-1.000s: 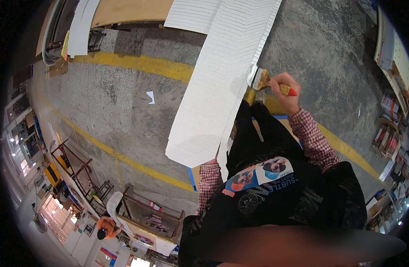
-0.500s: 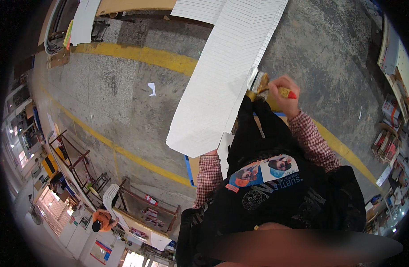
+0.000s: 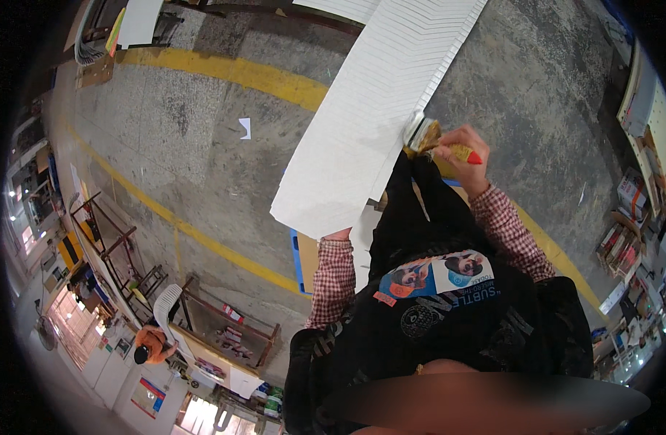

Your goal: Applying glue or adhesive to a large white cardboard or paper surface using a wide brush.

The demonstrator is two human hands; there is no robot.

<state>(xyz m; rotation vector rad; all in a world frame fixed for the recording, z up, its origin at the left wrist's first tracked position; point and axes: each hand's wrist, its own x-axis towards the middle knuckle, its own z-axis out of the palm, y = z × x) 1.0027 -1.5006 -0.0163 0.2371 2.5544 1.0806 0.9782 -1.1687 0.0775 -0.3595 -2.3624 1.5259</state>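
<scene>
A long white panel (image 3: 347, 145), marked with rows of thin slanting lines, runs from the top of the view down to my left hand. Only a sliver of my left hand (image 3: 337, 234) shows at the panel's near end; its fingers are hidden beneath. My right hand (image 3: 460, 154) is closed round the handle of a wide paintbrush (image 3: 425, 135) with a red tip. The brush's pale bristles touch the panel's right edge, or lie very close over it.
Concrete floor with yellow painted lines (image 3: 275, 83) surrounds me. A small white scrap (image 3: 246, 128) lies on it. Brown metal frames (image 3: 108, 225) stand at the left. A person in orange (image 3: 153, 346) works at a table lower left. Boxes (image 3: 632, 192) sit at the far right.
The panel's near end and my left wrist have risen slightly in the view. The brush stays at the panel's right edge, its bristles a little higher. The whole view has shifted slightly.
</scene>
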